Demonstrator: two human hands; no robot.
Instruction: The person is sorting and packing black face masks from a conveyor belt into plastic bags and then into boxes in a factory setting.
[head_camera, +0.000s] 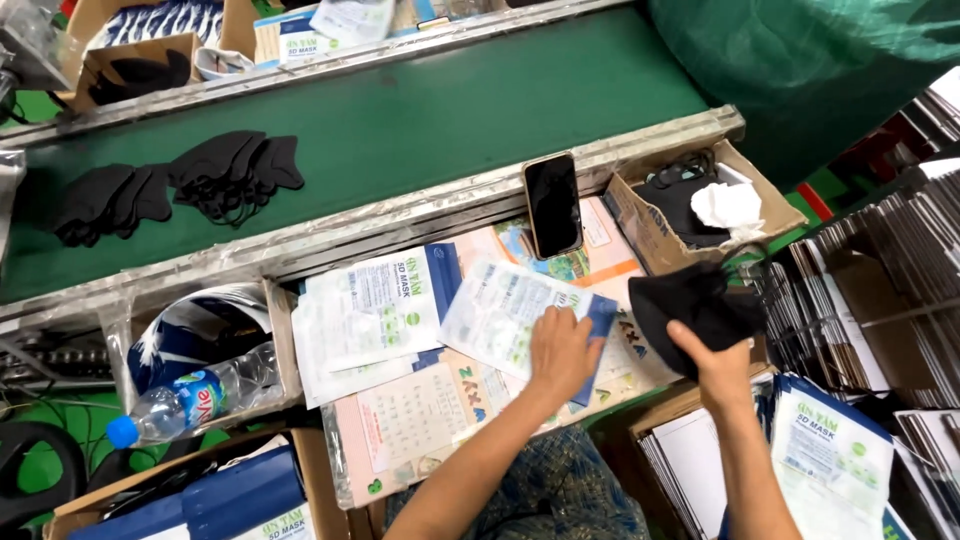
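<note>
My left hand (562, 352) lies flat, fingers together, on a white and blue mask pouch (505, 310) on the small work surface. My right hand (715, 360) grips a stack of black face masks (690, 305) held just right of that pouch. More of the same pouches (375, 305) lie in a loose pile to the left. Two heaps of black masks (235, 165) rest on the green conveyor belt (420, 120).
A dark phone (553, 205) leans on the belt's metal rail. A cardboard box (660, 235) of black masks with a white cloth sits at right. A water bottle (185, 400) lies at left. Stacks of flat cartons (880, 290) and pouches (830, 440) fill the right side.
</note>
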